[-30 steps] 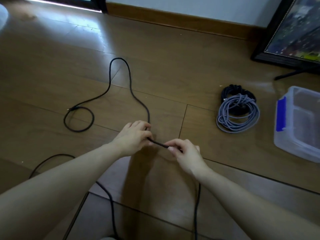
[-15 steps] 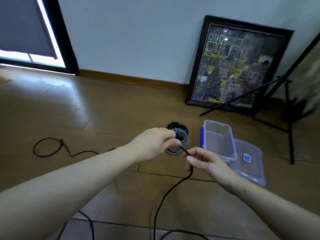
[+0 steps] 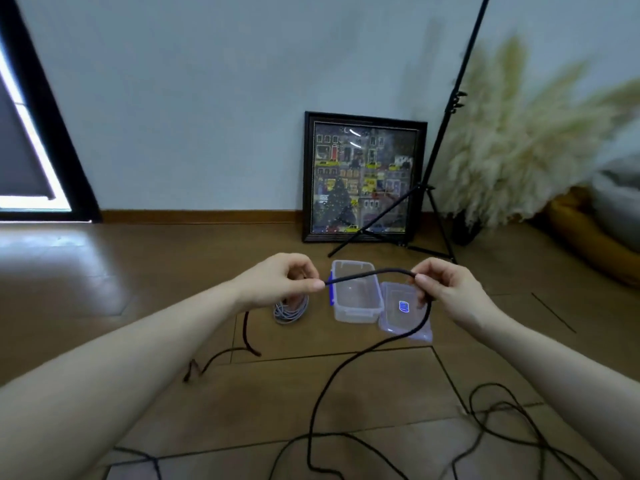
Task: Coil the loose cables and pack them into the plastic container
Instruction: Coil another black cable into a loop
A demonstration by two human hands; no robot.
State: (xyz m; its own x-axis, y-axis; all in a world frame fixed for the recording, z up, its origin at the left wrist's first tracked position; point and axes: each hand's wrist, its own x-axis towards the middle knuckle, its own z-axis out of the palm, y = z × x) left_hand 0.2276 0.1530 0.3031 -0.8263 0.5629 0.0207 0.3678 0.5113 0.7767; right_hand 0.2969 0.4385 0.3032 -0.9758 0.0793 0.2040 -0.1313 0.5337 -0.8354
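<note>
A long black cable (image 3: 367, 274) is stretched between my two hands, raised above the floor. My left hand (image 3: 277, 282) pinches one end of that span; my right hand (image 3: 446, 289) pinches it farther along. From my right hand the cable drops and trails in loose loops across the floor. The clear plastic container (image 3: 356, 313) stands open on the floor behind my hands, its lid (image 3: 405, 311) lying flat to its right. A coiled grey cable (image 3: 289, 311) lies left of the container, partly hidden by my left hand.
A framed picture (image 3: 363, 178) leans on the wall behind the container. A black tripod stand (image 3: 426, 188) rises at the right, with dried pampas grass (image 3: 519, 147) and a yellow cushion (image 3: 585, 244) beyond it. A dark door frame (image 3: 45, 133) is at far left.
My head has tilted up, so more wall shows. Both hands have risen and drawn apart, stretching a straight span of black cable between them.
</note>
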